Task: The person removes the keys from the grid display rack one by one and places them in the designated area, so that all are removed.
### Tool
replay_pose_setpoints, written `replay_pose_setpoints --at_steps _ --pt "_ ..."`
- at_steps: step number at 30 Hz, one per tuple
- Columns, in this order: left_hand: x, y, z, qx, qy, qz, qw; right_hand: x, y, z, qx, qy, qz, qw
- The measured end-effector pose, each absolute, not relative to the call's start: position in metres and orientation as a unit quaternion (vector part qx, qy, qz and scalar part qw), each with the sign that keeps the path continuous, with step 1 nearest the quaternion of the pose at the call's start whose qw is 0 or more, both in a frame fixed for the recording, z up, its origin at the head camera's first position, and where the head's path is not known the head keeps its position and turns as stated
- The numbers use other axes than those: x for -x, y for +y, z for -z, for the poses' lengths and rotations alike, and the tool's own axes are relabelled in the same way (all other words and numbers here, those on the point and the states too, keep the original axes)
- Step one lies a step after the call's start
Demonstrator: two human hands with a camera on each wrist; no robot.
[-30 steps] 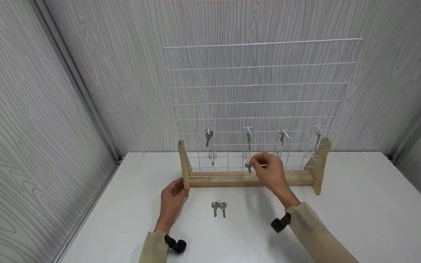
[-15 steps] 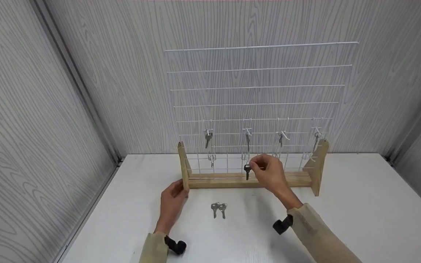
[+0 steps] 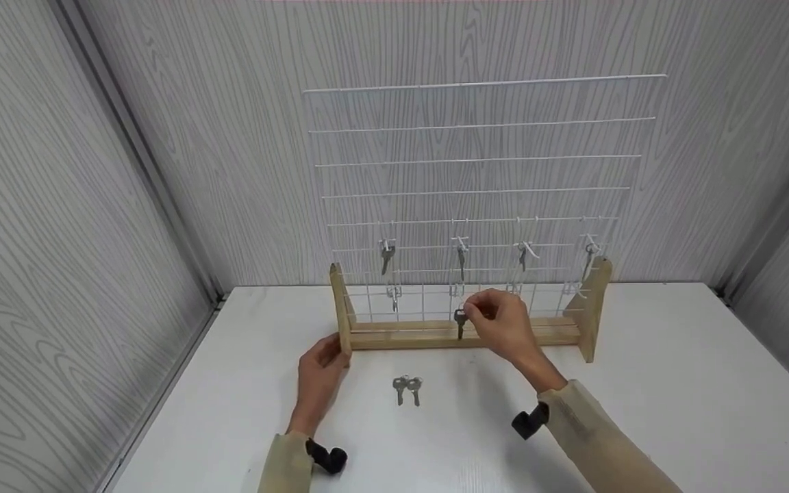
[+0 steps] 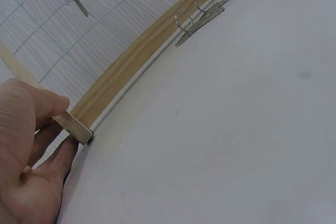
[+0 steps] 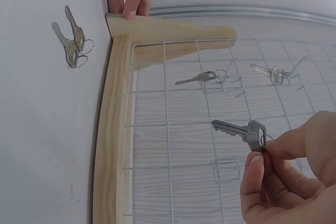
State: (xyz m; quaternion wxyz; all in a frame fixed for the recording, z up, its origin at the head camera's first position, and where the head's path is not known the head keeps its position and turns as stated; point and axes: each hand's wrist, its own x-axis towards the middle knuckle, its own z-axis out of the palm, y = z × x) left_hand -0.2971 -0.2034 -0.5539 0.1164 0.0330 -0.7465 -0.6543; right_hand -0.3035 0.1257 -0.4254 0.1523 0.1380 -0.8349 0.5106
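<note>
My right hand [image 3: 501, 322] pinches a key [image 5: 251, 132] by its ring, between thumb and fingertips. The key hangs blade-down in front of the lower part of a white wire grid rack [image 3: 424, 301]. At the rack's left end my left hand [image 3: 319, 373] grips the wooden side foot [image 4: 76, 128], thumb on one side and fingers on the other. A key [image 3: 387, 259] hangs from a hook in the upper row, left of several others. Below it, another key [image 5: 202, 77] hangs on a lower hook. Two keys with rings [image 3: 407, 389] lie on the table before the rack.
The white table [image 3: 230, 411] meets patterned grey panels [image 3: 127, 103] at the back and sides. A wooden crossbar [image 3: 401, 340] joins the two side feet, and the right foot [image 3: 594, 315] stands beyond my right hand. Prong hooks [image 3: 530, 250] jut forward from the grid.
The key in my right hand has come down slightly and turned to hang straighter. My left hand keeps its hold on the rack foot. The whole view has shifted a little.
</note>
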Motion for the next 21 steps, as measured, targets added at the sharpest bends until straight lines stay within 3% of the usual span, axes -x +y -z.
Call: replay_pose_setpoints --at_steps 21 --pt "0.299 -0.204 0.557 -0.030 -0.749 0.650 0.121 0.301 0.105 0.463 -0.167 -0.852 -0.488 0.092"
